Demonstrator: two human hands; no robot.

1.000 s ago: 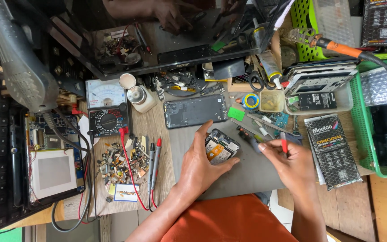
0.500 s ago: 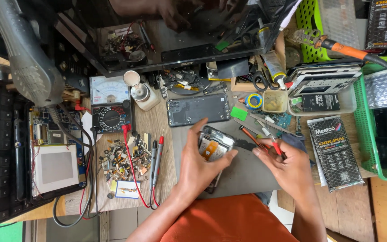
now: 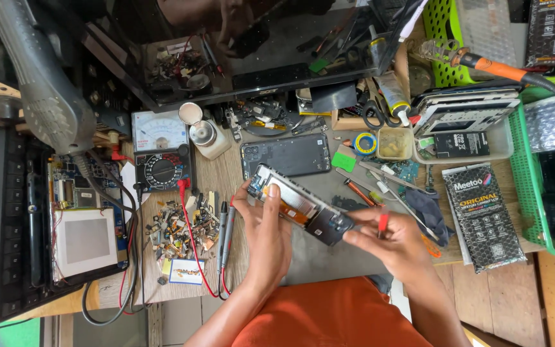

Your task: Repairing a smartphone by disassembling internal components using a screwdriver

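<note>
Two hands now lift the opened phone higher and more level above the grey mat than before. Left hand clamps its glossy, orange-flexed upper end; right hand pinches the dark lower corner, also gripping a thin red-handled tool. A flat black back cover lies just beyond.

Two hands, one opened phone, one multimeter.

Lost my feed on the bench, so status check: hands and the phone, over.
Left hand grips opened phone at its upper end. Right hand on lower end, pinching red-handled tool. Phone held above grey mat, nothing blocking.
</note>
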